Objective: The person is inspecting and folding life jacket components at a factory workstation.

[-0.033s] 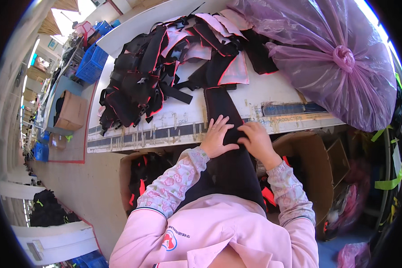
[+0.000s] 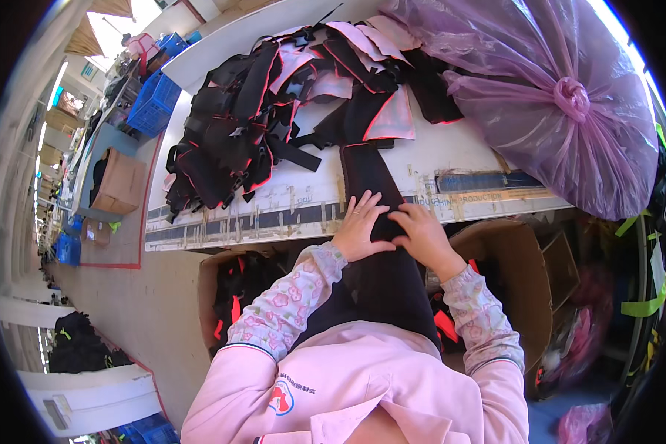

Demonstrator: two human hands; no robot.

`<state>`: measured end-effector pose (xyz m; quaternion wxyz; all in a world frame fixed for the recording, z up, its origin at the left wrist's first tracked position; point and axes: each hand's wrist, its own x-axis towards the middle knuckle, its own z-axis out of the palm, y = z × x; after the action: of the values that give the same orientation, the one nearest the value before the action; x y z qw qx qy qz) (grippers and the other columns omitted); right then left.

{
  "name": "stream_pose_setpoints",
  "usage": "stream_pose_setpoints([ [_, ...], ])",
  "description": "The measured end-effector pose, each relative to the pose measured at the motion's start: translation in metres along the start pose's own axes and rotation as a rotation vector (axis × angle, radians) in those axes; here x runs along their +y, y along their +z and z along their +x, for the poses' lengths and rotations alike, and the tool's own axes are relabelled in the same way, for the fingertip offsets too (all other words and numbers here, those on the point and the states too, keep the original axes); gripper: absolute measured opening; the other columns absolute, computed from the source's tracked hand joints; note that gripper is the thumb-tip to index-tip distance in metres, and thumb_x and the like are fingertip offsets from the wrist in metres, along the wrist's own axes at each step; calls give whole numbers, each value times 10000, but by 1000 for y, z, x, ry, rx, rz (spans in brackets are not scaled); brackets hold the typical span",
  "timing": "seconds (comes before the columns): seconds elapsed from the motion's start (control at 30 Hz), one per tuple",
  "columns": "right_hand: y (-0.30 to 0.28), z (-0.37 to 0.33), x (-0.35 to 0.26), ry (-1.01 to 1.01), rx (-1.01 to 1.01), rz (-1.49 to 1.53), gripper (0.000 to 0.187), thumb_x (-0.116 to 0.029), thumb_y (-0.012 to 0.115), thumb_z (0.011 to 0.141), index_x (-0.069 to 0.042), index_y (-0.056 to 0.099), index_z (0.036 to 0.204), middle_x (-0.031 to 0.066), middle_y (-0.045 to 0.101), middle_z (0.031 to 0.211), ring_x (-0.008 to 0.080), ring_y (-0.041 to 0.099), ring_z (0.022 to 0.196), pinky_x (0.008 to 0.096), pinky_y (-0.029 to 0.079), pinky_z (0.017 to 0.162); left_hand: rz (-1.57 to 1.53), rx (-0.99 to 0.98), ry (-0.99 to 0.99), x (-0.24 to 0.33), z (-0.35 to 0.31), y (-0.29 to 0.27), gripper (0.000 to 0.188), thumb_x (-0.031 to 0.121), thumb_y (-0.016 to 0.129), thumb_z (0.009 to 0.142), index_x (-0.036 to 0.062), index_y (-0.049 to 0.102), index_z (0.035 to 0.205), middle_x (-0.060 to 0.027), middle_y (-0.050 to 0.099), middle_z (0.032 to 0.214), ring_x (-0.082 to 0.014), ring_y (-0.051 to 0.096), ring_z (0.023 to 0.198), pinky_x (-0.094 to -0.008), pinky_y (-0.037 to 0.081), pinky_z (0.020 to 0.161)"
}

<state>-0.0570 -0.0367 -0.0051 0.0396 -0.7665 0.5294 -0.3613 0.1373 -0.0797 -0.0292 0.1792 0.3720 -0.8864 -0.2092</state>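
Head view: left hand [image 2: 358, 231] lies spread on the black strip [image 2: 366, 172]; right hand [image 2: 428, 237], curled, sits slightly farther left than before, pinch unclear.

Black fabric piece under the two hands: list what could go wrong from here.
The black fabric piece extends to the table's near edge, so it might slip toward the lap if the left hand and right hand both let go.

Its far end lies close to the pile of black, red-edged pieces; a loose strap there could perhaps snag it.
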Motion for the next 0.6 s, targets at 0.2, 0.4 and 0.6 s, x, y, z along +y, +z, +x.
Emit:
stream_pose_setpoints([
  [0.2,21,0,2,-47,-241,-49,301,-67,701,669,-69,595,951,121,585,952,303,548,901,374,452,788,-6,-28,10,-12,-8,0,768,370,766,662,109,403,1287,-158,278,1440,-341,148,1384,-511,83,1117],
  [0.4,42,6,2,404,-122,270,255,-5,671,685,-35,552,908,176,546,1002,359,506,991,422,416,833,-233,120,-17,-7,-6,1,529,257,700,750,99,475,1202,-164,380,1383,-337,235,1359,-487,125,1118],
  [0.6,52,7,-18,387,91,316,226,110,527,700,-6,541,893,188,585,946,349,559,951,398,443,820,-262,262,-48,-15,-13,15,388,23,585,743,77,501,1118,-166,450,1320,-339,320,1318,-472,173,1115],
])
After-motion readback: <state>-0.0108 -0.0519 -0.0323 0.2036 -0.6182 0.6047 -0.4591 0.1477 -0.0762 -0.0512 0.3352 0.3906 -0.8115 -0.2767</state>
